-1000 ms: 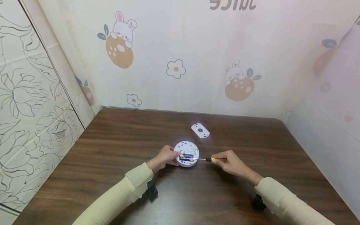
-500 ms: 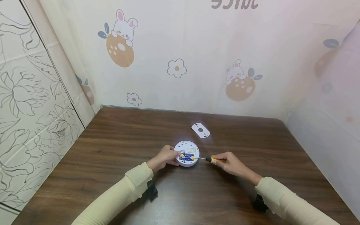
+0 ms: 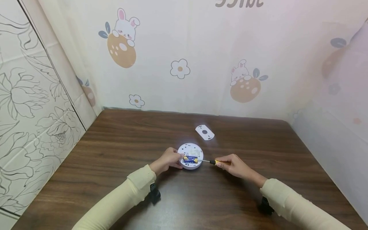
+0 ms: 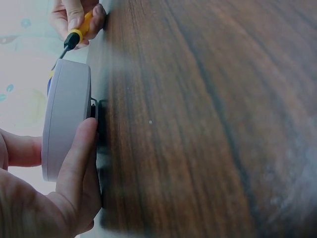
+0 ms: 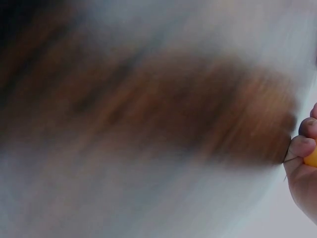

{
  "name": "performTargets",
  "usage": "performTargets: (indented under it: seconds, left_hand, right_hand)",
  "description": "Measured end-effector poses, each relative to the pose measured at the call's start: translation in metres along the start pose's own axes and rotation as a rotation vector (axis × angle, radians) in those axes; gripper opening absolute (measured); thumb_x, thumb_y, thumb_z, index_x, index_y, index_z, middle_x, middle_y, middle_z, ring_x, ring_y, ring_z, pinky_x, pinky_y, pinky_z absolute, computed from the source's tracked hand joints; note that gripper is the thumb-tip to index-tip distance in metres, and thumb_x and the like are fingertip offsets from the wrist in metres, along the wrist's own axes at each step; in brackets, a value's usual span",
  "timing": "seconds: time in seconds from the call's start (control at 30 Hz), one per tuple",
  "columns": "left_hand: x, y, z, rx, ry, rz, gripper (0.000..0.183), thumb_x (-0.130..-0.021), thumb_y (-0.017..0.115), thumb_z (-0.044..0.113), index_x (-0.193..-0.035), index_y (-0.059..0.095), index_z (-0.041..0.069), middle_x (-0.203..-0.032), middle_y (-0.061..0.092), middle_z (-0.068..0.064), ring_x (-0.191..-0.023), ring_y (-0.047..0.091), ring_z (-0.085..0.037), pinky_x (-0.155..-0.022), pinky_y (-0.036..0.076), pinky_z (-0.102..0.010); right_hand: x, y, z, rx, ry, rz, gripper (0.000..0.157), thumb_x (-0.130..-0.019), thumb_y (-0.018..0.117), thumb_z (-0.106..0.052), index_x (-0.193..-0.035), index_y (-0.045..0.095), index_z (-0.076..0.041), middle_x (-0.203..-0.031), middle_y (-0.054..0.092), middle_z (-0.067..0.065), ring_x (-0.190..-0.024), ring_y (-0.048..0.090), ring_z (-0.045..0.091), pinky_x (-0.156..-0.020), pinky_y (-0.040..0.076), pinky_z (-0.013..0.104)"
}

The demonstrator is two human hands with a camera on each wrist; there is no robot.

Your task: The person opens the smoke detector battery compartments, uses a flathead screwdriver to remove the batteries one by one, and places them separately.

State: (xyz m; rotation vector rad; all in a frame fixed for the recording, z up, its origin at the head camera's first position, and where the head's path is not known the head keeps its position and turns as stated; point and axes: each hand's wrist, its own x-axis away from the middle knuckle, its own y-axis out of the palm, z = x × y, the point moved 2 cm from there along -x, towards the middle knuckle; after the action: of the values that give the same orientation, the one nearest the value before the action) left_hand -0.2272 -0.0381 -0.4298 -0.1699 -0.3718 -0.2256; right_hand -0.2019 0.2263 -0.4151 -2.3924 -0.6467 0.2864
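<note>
A round white device point(image 3: 191, 147) lies on the table, its open battery bay facing up with blue-and-yellow batteries point(image 3: 190, 159) in it. My left hand point(image 3: 167, 159) grips its left side, thumb on top near the batteries; the left wrist view shows fingers under the device's body point(image 4: 68, 99). In my right hand point(image 3: 237, 166) is a screwdriver point(image 3: 212, 162) with a yellow and black handle. Its thin shaft points left, the tip at the right end of the batteries. The right wrist view catches only part of the right hand point(image 5: 301, 186) and a bit of yellow handle point(image 5: 311, 158).
Behind the device lies a flat white plate point(image 3: 209, 135) with rounded ends and a dark round spot. The brown wooden table point(image 3: 138, 127) reaches back to a wall cloth point(image 3: 161, 38) printed with rabbits and flowers.
The screwdriver tip has shifted slightly away from me along the right end of the batteries. The left hand and the device stay nearly in place; the view has tilted a little.
</note>
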Motion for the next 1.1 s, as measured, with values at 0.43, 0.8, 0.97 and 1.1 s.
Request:
performTargets:
  seconds: [0.43, 0.8, 0.97, 1.1]
  left_hand:
    - [0.001, 0.0, 0.0, -0.002, -0.007, 0.007, 0.025, -0.092, 0.055, 0.0, -0.11, 0.051, -0.016, -0.083, 0.062, -0.018, -0.061, 0.06, -0.02, -0.06, 0.06, -0.034]
    - [0.0, 0.0, 0.0, -0.012, -0.016, 0.013, 0.028, -0.092, 0.056, 0.0, -0.113, 0.049, -0.017, -0.086, 0.061, -0.019, -0.063, 0.061, -0.021, -0.061, 0.06, -0.034]
    - [-0.001, 0.0, -0.001, -0.009, -0.021, 0.012, 0.03, -0.093, 0.055, 0.001, -0.115, 0.047, -0.017, -0.086, 0.061, -0.019, -0.063, 0.06, -0.021, -0.061, 0.06, -0.034]
    - [-0.001, 0.0, 0.0, 0.002, -0.02, 0.007, 0.03, -0.093, 0.054, 0.0, -0.116, 0.047, -0.018, -0.084, 0.061, -0.019, -0.061, 0.06, -0.02, -0.061, 0.06, -0.034]
  right_hand:
    - [-0.002, -0.001, 0.016, -0.005, 0.013, -0.013, 0.027, -0.092, 0.064, -0.01, -0.112, 0.067, 0.008, -0.09, 0.068, 0.01, -0.067, 0.055, 0.009, -0.056, 0.05, 0.022]
    - [-0.003, -0.001, 0.017, -0.026, 0.019, -0.025, 0.027, -0.093, 0.061, -0.008, -0.113, 0.065, 0.009, -0.091, 0.068, 0.011, -0.068, 0.054, 0.009, -0.056, 0.05, 0.022]
    - [-0.003, -0.001, 0.017, -0.028, 0.02, -0.027, 0.027, -0.094, 0.06, -0.009, -0.114, 0.065, 0.01, -0.093, 0.068, 0.011, -0.069, 0.054, 0.009, -0.056, 0.05, 0.022]
    - [-0.002, -0.002, 0.018, -0.026, 0.011, -0.024, 0.028, -0.094, 0.06, -0.01, -0.114, 0.065, 0.008, -0.093, 0.068, 0.01, -0.07, 0.054, 0.009, -0.057, 0.05, 0.022]
